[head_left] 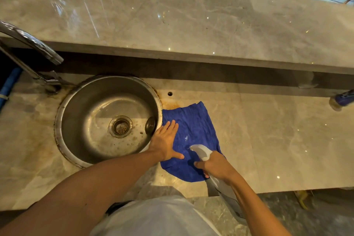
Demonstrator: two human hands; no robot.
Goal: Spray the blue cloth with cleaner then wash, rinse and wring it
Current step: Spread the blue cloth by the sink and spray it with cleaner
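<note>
Head view, over a marble counter: we press our left hand (166, 141) flat, fingers spread and gripping nothing, on the near-left part of the blue cloth (193, 132), which lies spread on the counter (277, 140) just right of the round steel sink (107, 119), its left edge touching the rim. Our right hand (215, 165) is clenched round the neck of the spray bottle (202, 152), the white head tilted forward and down, the body running back under our wrist toward us. The nozzle points away from us and slightly left, hovering close above the near half of the cloth; a small pale fleck on the fabric sits directly ahead of it and may be cleaner, though we cannot be sure. The cloth's long axis runs from our body toward the far counter, so most of its unsprayed surface lies beyond the nozzle, along the line the bottle already faces. We judge the spraying step to be under way, with washing not yet begun: the sink is beside our left hand, which is the nearer one for dragging the cloth under the faucet (36, 48) at far left.
</note>
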